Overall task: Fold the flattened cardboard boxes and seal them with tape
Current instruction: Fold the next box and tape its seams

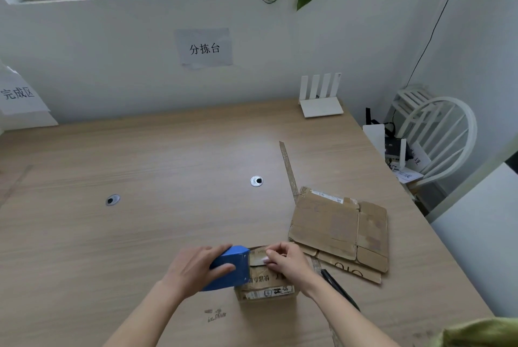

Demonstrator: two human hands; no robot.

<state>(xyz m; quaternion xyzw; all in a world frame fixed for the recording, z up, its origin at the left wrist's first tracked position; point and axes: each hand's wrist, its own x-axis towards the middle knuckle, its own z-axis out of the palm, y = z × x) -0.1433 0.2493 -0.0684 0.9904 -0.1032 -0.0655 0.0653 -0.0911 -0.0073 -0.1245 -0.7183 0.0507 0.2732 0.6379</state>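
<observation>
A small folded cardboard box [266,281] stands on the wooden table [140,234] near the front edge. My left hand [196,268] grips a blue tape dispenser [232,267] pressed against the box's top left. My right hand [286,259] rests on the box top, its fingertips pinching the loose tape end by the dispenser's mouth. A stack of flattened cardboard boxes [342,230] lies just to the right of the box.
Black scissors [337,286] lie beside my right wrist. A long cardboard strip [288,170] lies behind the flat stack. A white router [321,97] stands at the back right. Two cable holes [256,180] pierce the tabletop. A white chair [437,133] stands past the right edge.
</observation>
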